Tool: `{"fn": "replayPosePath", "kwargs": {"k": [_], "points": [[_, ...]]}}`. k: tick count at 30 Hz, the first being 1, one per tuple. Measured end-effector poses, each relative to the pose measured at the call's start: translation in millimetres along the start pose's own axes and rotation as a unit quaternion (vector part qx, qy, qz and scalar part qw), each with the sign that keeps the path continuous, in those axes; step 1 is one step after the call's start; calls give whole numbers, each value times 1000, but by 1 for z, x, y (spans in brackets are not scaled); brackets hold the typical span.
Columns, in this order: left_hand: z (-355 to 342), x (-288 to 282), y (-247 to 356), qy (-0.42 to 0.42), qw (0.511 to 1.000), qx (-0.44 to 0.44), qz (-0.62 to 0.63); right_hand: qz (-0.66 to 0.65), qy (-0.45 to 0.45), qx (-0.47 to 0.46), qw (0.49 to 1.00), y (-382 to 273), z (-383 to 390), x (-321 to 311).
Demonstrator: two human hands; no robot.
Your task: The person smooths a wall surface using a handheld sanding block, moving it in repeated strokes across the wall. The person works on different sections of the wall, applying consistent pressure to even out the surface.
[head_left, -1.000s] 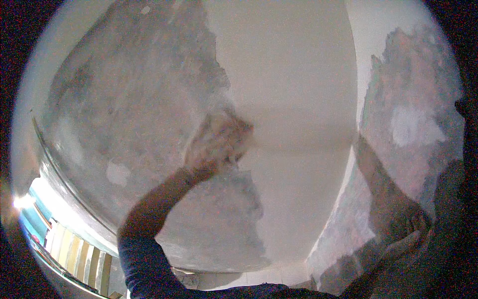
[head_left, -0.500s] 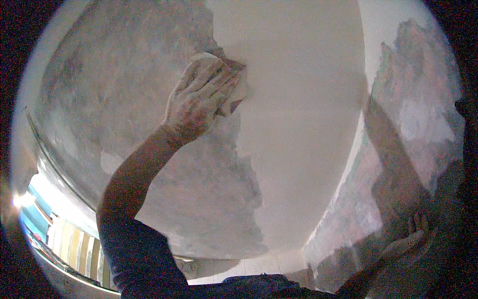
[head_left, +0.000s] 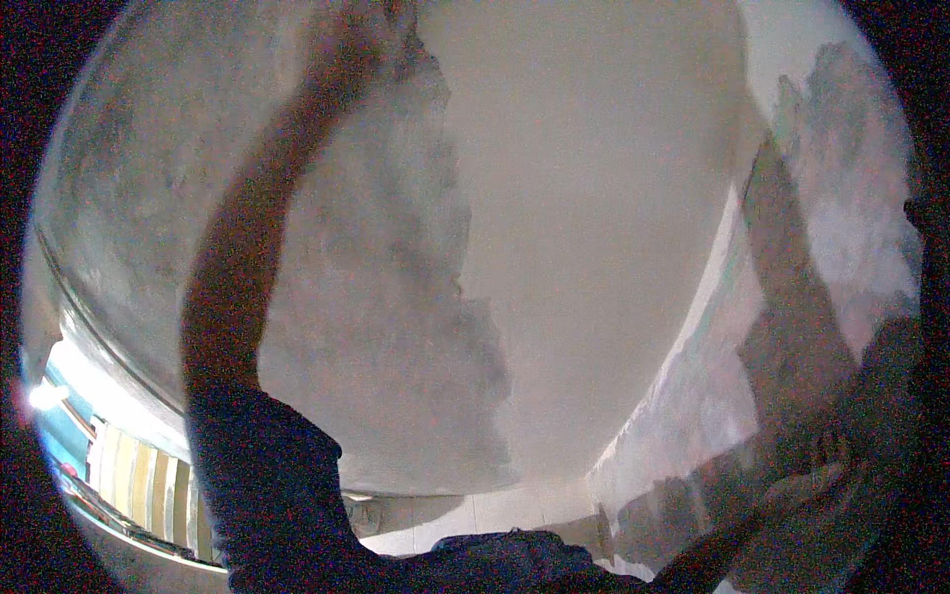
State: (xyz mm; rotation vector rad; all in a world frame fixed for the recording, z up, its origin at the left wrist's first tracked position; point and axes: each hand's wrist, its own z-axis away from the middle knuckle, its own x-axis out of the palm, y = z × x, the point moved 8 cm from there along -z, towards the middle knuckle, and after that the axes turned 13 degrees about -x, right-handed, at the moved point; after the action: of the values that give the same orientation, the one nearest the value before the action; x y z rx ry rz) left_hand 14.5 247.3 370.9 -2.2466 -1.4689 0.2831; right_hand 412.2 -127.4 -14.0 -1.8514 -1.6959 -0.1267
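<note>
My left hand (head_left: 351, 40), smeared by motion, is raised against the wall (head_left: 584, 228) at the top of the view, partly cut off by the upper edge. Its bare forearm rises from a dark sleeve (head_left: 262, 475). Beside the fingers a dark edge of the folded sandpaper (head_left: 404, 22) shows faintly; the rest is covered or out of view. This wall has a rough grey patch on the left and a smooth pale area on the right. At the lower right, in shadow, my right hand (head_left: 809, 482) is open beside the adjoining wall, fingers apart; I cannot tell whether it touches.
The adjoining wall (head_left: 683, 426) on the right is patchy pink, grey and white, with an arm's shadow across it. A pale corner line divides the walls. At the lower left are a bright light (head_left: 47, 397) and pale upright slats (head_left: 139, 475).
My left hand has swept upward along the edge of the grey patch with the sandpaper, from mid-wall to the upper edge of the view. My right hand has stayed nearly still.
</note>
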Motion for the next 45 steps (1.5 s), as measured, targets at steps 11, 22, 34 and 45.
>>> {"fn": "replayPosePath", "kwargs": {"k": [11,22,34,45], "points": [[191,4,83,-274,961,36,28,-39,8,21,999,20,6,34],[127,29,79,-102,994,13,40,-41,-9,15,999,10,-1,41],[401,-38,281,-641,564,-255,454,-122,-132,151,972,43,70,56],[375,-87,283,-443,215,-442,749,-487,-538,495,479,-176,304,121]]}}
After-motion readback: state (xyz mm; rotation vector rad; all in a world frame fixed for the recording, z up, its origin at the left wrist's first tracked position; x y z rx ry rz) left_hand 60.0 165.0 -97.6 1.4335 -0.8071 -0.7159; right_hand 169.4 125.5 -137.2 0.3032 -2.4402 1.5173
